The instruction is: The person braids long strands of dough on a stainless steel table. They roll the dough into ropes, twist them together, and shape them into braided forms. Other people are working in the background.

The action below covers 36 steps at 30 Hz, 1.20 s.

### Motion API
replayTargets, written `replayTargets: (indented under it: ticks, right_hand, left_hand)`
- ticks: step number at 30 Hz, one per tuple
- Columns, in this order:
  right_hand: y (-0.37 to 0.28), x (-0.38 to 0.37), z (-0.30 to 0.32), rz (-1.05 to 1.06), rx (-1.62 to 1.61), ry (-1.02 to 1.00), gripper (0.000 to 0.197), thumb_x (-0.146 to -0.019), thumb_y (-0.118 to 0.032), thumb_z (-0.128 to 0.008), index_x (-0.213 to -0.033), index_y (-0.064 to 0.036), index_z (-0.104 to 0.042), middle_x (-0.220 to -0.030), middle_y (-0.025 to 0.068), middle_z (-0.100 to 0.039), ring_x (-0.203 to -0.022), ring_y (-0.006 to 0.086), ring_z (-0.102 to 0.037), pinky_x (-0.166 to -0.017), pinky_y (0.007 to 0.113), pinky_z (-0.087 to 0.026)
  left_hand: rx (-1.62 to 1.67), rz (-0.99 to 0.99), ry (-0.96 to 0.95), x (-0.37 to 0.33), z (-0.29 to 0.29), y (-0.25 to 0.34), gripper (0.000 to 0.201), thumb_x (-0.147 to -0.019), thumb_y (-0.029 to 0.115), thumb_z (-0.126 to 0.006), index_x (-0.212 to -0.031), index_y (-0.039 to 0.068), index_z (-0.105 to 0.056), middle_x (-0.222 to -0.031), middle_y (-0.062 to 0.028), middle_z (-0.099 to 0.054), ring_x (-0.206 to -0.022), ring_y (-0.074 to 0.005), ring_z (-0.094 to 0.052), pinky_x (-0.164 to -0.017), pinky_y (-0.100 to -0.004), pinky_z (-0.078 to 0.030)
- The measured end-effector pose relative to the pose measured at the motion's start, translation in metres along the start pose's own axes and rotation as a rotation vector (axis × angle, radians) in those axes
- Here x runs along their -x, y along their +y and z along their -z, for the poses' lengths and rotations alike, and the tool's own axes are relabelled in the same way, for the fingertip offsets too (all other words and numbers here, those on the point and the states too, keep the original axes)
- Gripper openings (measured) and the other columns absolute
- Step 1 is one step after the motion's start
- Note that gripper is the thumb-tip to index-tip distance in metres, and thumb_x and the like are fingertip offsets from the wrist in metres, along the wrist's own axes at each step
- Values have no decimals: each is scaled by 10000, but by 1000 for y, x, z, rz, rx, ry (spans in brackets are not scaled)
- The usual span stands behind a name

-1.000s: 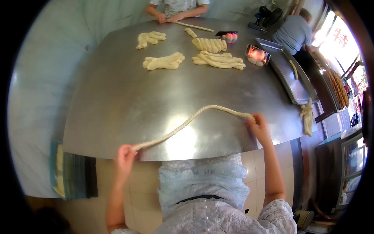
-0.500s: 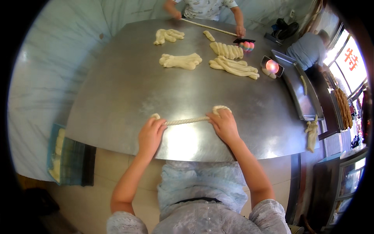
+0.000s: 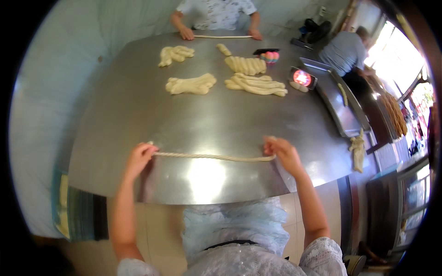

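A thin twisted dough rope [image 3: 214, 157] stretches left to right, low over the near part of the steel table [image 3: 138, 112]. My left hand [image 3: 141, 157] pinches its left end, with a bit of dough poking out above the fingers. The right end of the rope runs to my right hand [image 3: 284, 152], whose fingers are curled closed around it; the tip itself is mostly hidden there. Farther back lie a pile of dough strips [image 3: 255, 84], a row of thick dough pieces [image 3: 246, 66], a dough bundle [image 3: 191, 84] and a folded dough heap [image 3: 176, 55].
Across the table a co-worker's hands [image 3: 186, 33] hold another dough rope [image 3: 223, 37]. A lit phone [image 3: 302, 78] and a metal tray [image 3: 317, 67] are on the right, with a limp pale cloth-like piece [image 3: 357, 152] at the edge. A person [image 3: 343, 53] bends beyond the tray.
My hands have moved apart, and the rope between them is longer and straighter. The dough loop by my right hand is gone. The co-worker's rope is now level across the far edge.
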State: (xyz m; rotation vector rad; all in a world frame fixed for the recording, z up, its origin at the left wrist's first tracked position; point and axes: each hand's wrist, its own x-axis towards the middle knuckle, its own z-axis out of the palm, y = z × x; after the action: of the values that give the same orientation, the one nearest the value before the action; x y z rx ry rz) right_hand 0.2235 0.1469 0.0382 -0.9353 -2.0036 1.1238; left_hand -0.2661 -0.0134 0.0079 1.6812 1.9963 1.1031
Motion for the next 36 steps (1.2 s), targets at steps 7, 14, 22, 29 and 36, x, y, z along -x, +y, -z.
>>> replayTargets:
  ticks: [7, 14, 22, 29, 36]
  right_hand:
    - [2, 26, 49, 92, 316, 680, 413, -990, -17, -522, -1396, -59, -587, -1065, 84, -689, -945, 196, -661, -883, 329, -529]
    - [34, 89, -44, -182, 1180, 263, 548, -966, -254, -576, -1411, 56, -495, -1488, 256, -470, -1405, 409, -428, -1155, 672, -230]
    - [117, -34, 49, -216, 1157, 746, 528, -971, -304, -607, -1385, 15, -533, -1271, 194, -591, -1217, 363, -534, -1048, 549, -381]
    - [69, 16, 31, 262, 849, 307, 281, -912, -200, -695, -1144, -42, -700, -919, 100, -630, -896, 292, -593, -790, 411, -503]
    - [41, 23, 6, 152, 549, 350, 233, -924, -213, -712, -1051, -20, -685, -808, 58, -626, -769, 232, -601, -724, 358, -504]
  left_hand:
    - [-142, 96, 259, -33, 25, -15, 340, -1029, 116, -531, -1352, 52, -613, -1199, -106, -704, -916, -204, -670, -805, -317, -522]
    - [-523, -177, 313, 11, -43, 1, 259, -1009, 150, -562, -1216, 38, -669, -1151, -151, -711, -968, -315, -677, -863, -437, -514]
    - [-760, 285, 306, -62, -34, -34, 394, -1044, 351, -494, -1260, 43, -612, -1324, -128, -630, -1193, -315, -598, -983, -457, -470]
    - [-798, 52, 54, 91, -91, 62, 595, -981, 265, -562, -1407, -133, -441, -1534, -305, -388, -1459, -409, -341, -1192, -499, -291]
    - [-539, -191, 99, 107, -61, 94, 264, -894, 194, -715, -1040, 6, -600, -1234, -180, -657, -1128, -326, -631, -929, -434, -505]
